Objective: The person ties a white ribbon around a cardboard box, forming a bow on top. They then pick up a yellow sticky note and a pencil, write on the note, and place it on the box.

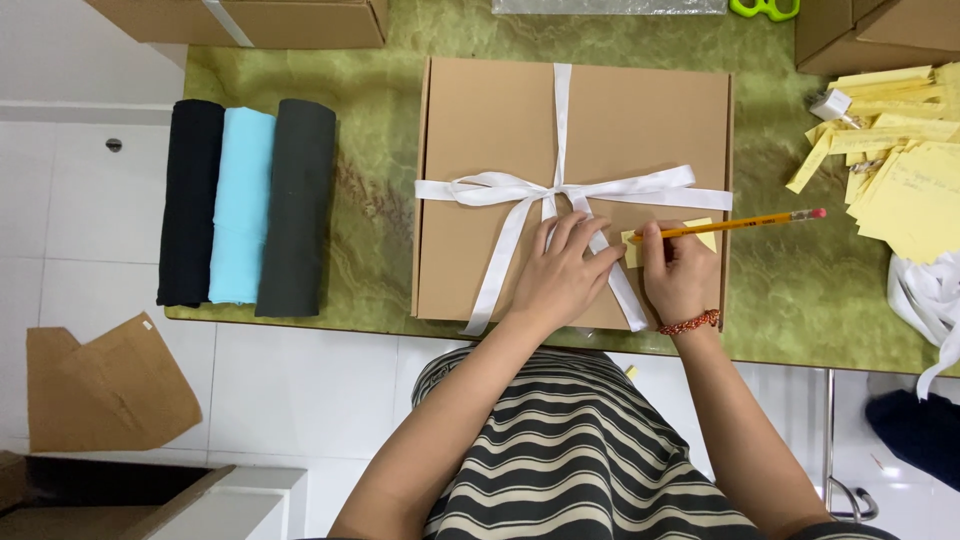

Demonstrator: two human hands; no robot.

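Note:
A flat brown cardboard box [490, 120] lies on the green marbled table [380, 210], tied with a white ribbon [560, 185] in a bow. A small yellow note [703, 229] rests on the box's near right part. My right hand [677, 272] grips an orange pencil [745, 224] with a pink eraser, its tip on the note. My left hand [563, 270] lies flat on the box beside the note, fingers spread over the ribbon tails.
Three rolled cloths, black [190, 200], light blue [242, 205] and dark grey [296, 205], lie left of the box. Yellow paper slips [900, 160] pile at the right, with white ribbon [925, 295] below them. Cardboard boxes [280, 20] stand at the back, green scissors [765, 8] too.

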